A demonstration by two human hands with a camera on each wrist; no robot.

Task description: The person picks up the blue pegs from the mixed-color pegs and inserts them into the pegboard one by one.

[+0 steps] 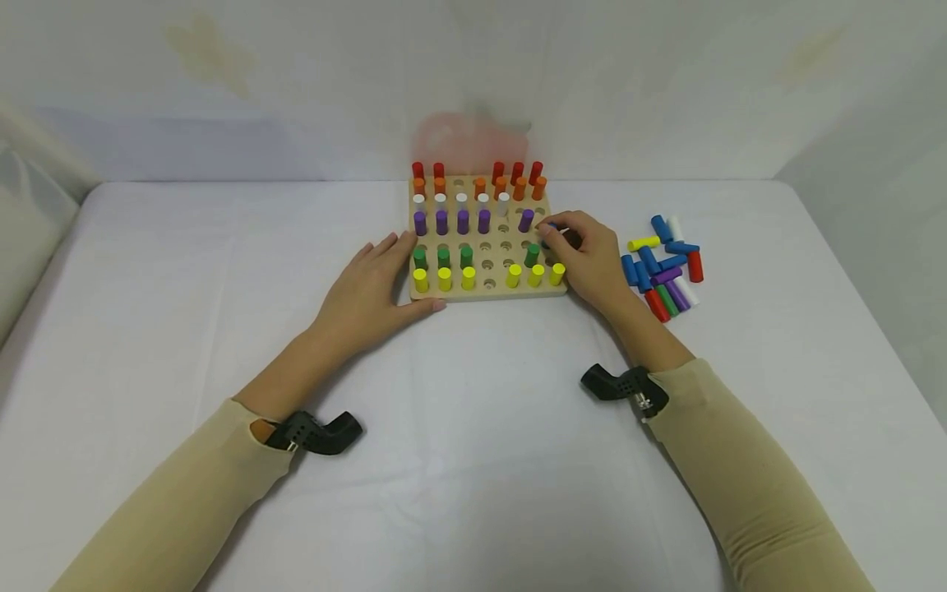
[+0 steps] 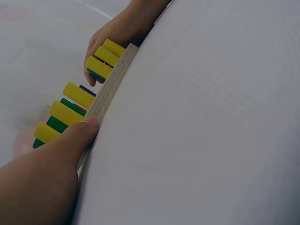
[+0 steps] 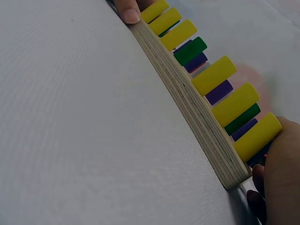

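A wooden pegboard (image 1: 473, 298) carries rows of upright red, orange, white, purple, green and yellow pegs, with bare holes among them. My left hand (image 1: 367, 288) lies at its left side, the fingers extended along the edge. In the left wrist view the left thumb (image 2: 84, 132) presses the front edge near the yellow pegs (image 2: 65, 112). Over the board's right edge my right hand (image 1: 589, 259) pinches a blue peg (image 1: 548, 233) between thumb and fingers, by the row behind the green peg (image 1: 532, 256). The right hand partly covers that blue peg.
Right of the board lies a loose pile of pegs: several blue pegs (image 1: 649, 260), a yellow peg (image 1: 644, 244), red pegs (image 1: 695, 266), white, purple and green ones. White cloth (image 1: 473, 444) covers the table, and a pale wall (image 1: 296, 82) stands behind the board.
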